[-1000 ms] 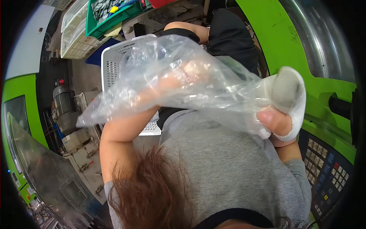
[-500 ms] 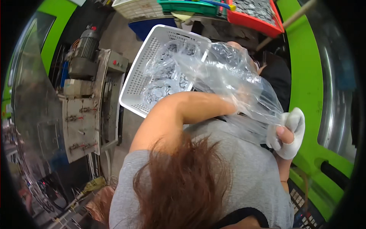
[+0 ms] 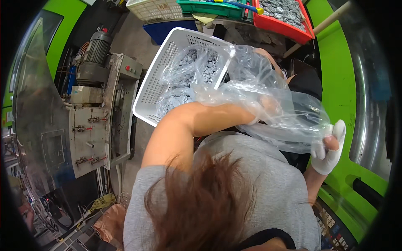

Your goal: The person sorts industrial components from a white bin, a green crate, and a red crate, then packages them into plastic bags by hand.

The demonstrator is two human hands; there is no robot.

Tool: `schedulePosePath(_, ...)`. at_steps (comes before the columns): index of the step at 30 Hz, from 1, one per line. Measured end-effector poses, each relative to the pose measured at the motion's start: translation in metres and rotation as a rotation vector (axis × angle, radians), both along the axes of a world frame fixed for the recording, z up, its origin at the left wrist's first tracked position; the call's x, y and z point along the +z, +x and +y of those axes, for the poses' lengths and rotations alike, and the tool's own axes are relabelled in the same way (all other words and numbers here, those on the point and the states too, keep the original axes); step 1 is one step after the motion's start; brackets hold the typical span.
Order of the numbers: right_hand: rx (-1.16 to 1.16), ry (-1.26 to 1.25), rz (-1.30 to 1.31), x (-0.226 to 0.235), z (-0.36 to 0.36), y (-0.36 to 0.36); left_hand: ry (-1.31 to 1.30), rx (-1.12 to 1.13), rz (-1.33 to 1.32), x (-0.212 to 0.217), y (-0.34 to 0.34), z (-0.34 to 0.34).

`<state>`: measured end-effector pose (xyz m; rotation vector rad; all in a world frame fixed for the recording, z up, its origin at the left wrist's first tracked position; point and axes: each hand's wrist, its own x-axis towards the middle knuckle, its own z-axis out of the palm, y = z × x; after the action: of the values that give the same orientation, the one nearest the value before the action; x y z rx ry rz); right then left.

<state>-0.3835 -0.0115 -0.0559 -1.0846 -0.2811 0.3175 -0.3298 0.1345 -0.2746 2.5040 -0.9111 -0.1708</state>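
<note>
A large clear plastic bag (image 3: pixel 289 106) is stretched out in front of me, its film crumpled and shiny. My right hand (image 3: pixel 328 146), in a white glove with the thumb bare, pinches the bag's right end. Film covers my left hand (image 3: pixel 269 103); its fingers are too blurred there to tell how they are bent. To the left, beside my left arm, stands a white perforated basket (image 3: pixel 146 90). Inside it, clear bags hold many small grey discs (image 3: pixel 178 99). Loose film from the stretched bag reaches over the basket's right side.
At the far right, a red tray (image 3: pixel 293 34) is full of grey discs. A green tray (image 3: pixel 197 9) beside it has a blue and yellow tool (image 3: pixel 238 5) across it. Machinery with a motor (image 3: pixel 95 54) stands left; a green machine panel (image 3: pixel 339 96) borders my right.
My right hand has moved outward to the right, drawing the bag's end with it. The film now lies more spread between my hands, and more discs show in the basket.
</note>
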Motion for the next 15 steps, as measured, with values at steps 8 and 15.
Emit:
schedulePosePath(8,-0.233,-0.15,0.167,0.001,0.002,0.009,-0.008,0.049,0.057,-0.008,0.008,0.008)
schedulePosePath(15,-0.215,-0.09,0.239,-0.006,-0.012,0.034,-0.561,0.04,0.627,0.117,-0.012,0.1)
